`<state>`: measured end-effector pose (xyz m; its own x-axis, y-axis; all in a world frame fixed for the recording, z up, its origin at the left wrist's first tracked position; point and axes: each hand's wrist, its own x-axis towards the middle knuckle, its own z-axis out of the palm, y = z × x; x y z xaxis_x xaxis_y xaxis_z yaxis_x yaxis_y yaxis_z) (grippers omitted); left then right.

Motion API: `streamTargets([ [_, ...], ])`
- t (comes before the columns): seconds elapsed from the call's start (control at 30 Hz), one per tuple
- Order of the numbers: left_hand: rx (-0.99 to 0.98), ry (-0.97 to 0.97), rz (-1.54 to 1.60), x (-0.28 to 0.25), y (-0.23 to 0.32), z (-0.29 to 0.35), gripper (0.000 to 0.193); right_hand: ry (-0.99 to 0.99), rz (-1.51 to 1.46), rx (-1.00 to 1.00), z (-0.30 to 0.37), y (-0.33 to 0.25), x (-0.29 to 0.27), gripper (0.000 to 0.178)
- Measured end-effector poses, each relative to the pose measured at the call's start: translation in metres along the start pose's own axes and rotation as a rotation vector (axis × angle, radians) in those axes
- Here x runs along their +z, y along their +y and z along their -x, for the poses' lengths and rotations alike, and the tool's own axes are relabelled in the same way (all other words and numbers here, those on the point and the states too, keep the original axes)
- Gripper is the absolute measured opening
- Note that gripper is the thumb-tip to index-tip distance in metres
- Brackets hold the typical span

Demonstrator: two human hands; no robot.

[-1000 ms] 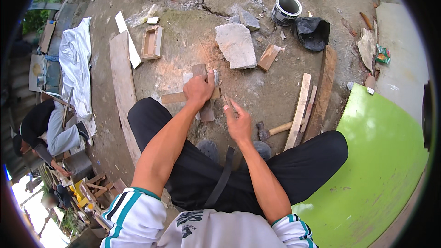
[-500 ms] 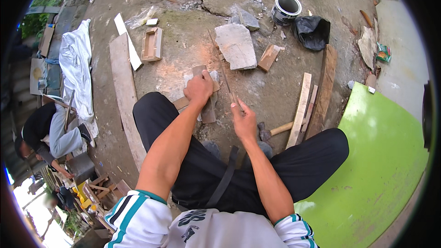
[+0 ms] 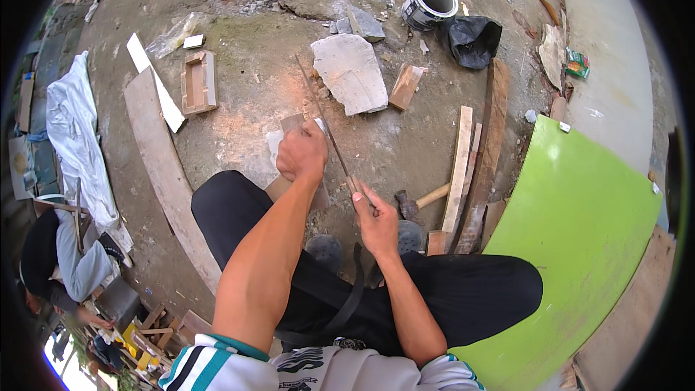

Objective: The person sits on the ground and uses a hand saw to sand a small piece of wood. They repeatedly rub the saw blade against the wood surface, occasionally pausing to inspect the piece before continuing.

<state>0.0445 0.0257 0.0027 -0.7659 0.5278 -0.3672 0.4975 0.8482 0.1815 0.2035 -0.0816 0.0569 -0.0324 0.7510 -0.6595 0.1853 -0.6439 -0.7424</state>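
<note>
My left hand (image 3: 302, 152) is closed in a fist around a short piece of brown wood (image 3: 292, 122), whose upper end shows past the knuckles. Its lower part is mostly hidden behind my hand and forearm. In my right hand (image 3: 376, 226) is a long, narrow, dark-bladed tool (image 3: 324, 117), gripped by its wooden handle. The blade slants up and left past the right side of my left fist; I cannot tell whether it touches the wood. Pale stone or concrete (image 3: 274, 142) lies just left of the fist, and reddish dust covers the ground around it.
A flat stone slab (image 3: 351, 74), a wood block (image 3: 405, 87) and an open can (image 3: 429, 5) lie ahead. A hammer (image 3: 426, 200) and wood strips (image 3: 459, 159) are right, beside a green board (image 3: 579, 239). Left are a hollowed wooden box (image 3: 199, 83), a plank (image 3: 170, 166) and a seated person (image 3: 51, 246).
The whole view has shifted, so most ground things sit further left. The right hand and the tool's handle are slightly nearer to me. Both hands keep their holds.
</note>
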Motion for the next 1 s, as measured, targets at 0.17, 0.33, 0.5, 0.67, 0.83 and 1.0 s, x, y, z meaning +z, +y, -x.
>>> streamTargets([
  [0.17, 0.076, -0.020, -0.012, -0.006, -0.002, -0.001, 0.050, 0.055, -0.049, 0.058, 0.030, -0.001, 0.004, 0.051],
  [0.33, 0.316, -0.129, -0.093, -0.012, -0.014, -0.006, 0.052, 0.193, -0.051, -0.075, 0.056, 0.037, 0.002, 0.048],
  [0.5, 0.378, -0.190, -0.099, -0.017, -0.018, -0.003, 0.056, 0.213, -0.017, -0.092, 0.068, 0.037, -0.005, 0.048],
  [0.67, 0.347, -0.235, -0.064, -0.023, -0.025, -0.012, 0.056, 0.182, 0.023, -0.090, 0.058, 0.020, -0.004, 0.049],
  [0.83, 0.321, -0.142, 0.004, -0.022, -0.029, -0.007, 0.052, 0.121, -0.048, -0.063, 0.044, 0.012, 0.006, 0.050],
  [1.0, 0.346, -0.009, 0.019, -0.007, -0.032, -0.008, 0.044, 0.099, -0.055, -0.037, 0.051, -0.001, 0.011, 0.050],
])
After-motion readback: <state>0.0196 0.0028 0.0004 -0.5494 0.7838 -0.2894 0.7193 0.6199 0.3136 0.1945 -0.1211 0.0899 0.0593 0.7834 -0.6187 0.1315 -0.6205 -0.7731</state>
